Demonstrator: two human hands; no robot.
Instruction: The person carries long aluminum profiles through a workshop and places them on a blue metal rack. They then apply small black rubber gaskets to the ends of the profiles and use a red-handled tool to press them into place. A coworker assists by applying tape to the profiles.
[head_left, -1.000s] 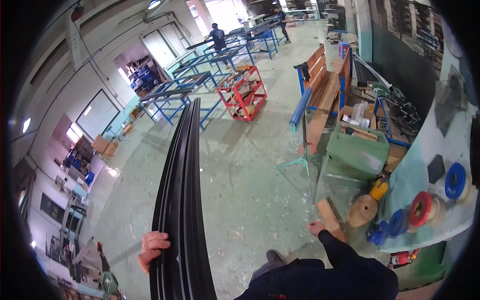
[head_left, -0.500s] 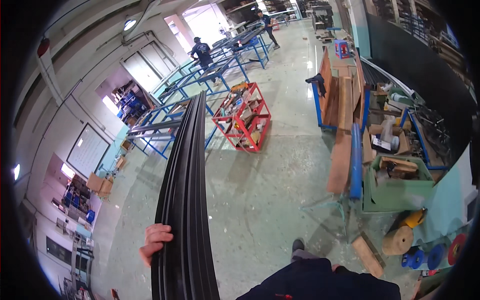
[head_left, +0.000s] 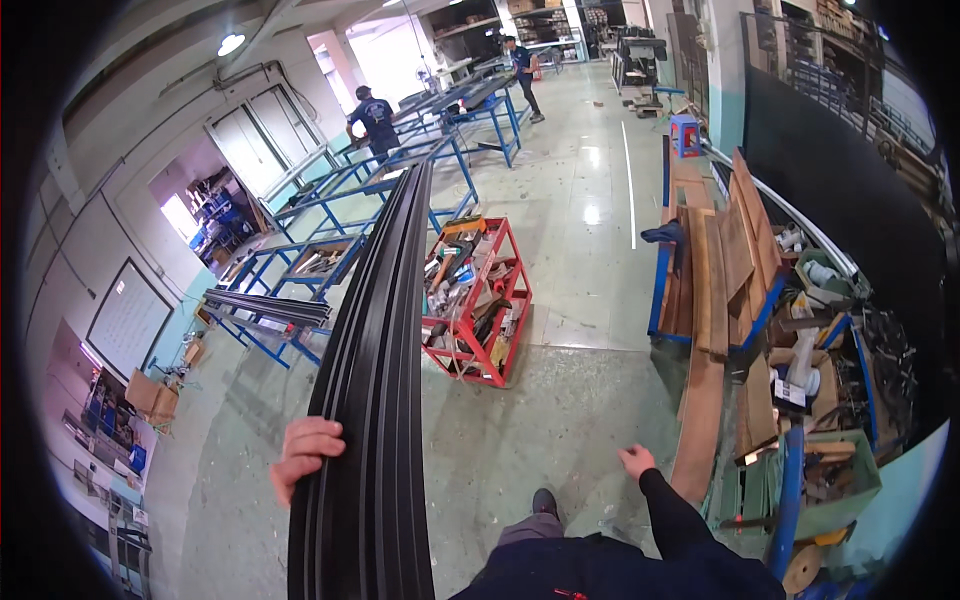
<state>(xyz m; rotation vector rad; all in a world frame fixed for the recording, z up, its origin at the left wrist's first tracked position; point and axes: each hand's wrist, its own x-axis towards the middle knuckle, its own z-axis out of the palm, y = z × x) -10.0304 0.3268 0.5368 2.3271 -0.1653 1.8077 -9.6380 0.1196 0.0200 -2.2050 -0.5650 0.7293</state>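
A bundle of long black profiles (head_left: pixel 375 400) runs from the lower edge up and away, its far end standing out past the red cart. My left hand (head_left: pixel 308 455) is closed around the bundle's left side, fingers over its edge and the thumb hidden. To the right, my right hand (head_left: pixel 637 461) hangs low over the floor with its fingers curled in. Nothing shows between those fingers. My right forearm is in a dark sleeve, and one dark shoe (head_left: pixel 544 503) shows below me.
A red cart (head_left: pixel 508 345) full of tools stands ahead. Blue-framed work tables (head_left: pixel 455 175) reach back on the left, with two people beside them. More black profiles (head_left: pixel 265 305) lie on one table. On the right are a wooden-board rack (head_left: pixel 657 290), a plank (head_left: pixel 697 430) and a green bin (head_left: pixel 850 490).
The red cart and the board rack appear nearer and lower as I move forward. My right hand has come into view. My left hand keeps its hold on the black profiles.
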